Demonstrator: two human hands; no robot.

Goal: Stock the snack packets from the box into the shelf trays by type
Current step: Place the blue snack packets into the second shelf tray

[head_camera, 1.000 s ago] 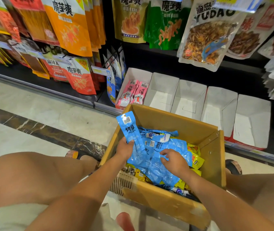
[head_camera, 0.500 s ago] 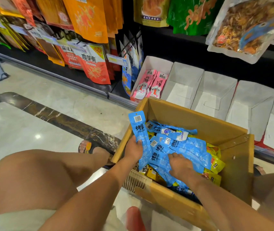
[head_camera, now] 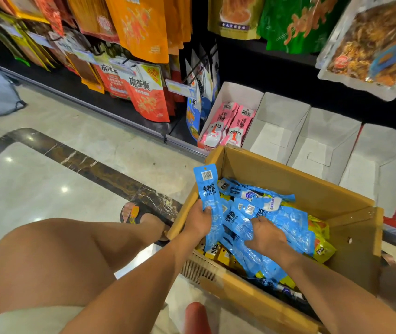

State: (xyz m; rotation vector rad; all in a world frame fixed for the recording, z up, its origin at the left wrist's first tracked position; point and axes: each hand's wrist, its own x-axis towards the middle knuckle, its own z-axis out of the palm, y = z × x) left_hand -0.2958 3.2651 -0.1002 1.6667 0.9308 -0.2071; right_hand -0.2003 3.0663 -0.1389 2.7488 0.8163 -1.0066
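Note:
An open cardboard box (head_camera: 288,174) stands on the floor between my knees, full of blue snack packets (head_camera: 288,220) over yellow ones (head_camera: 322,249). My left hand (head_camera: 195,221) grips an upright bundle of blue packets (head_camera: 209,191) at the box's left wall. Spread over the blue pile, my right hand (head_camera: 265,235) pinches packets there. Behind the box a row of white shelf trays runs rightward. The leftmost tray (head_camera: 238,91) holds pink packets (head_camera: 230,124). The trays beside it (head_camera: 281,109) hold nothing.
Large hanging snack bags (head_camera: 144,27) crowd the shelf above and to the left. A clear fish-snack bag (head_camera: 373,44) hangs over the trays at the right. Polished tile floor (head_camera: 35,179) lies to the left. My sandalled foot (head_camera: 134,213) rests beside the box.
My view has dropped and swung left. The right hand slid a little further into the blue pile. The left hand kept its bundle upright in the same spot.

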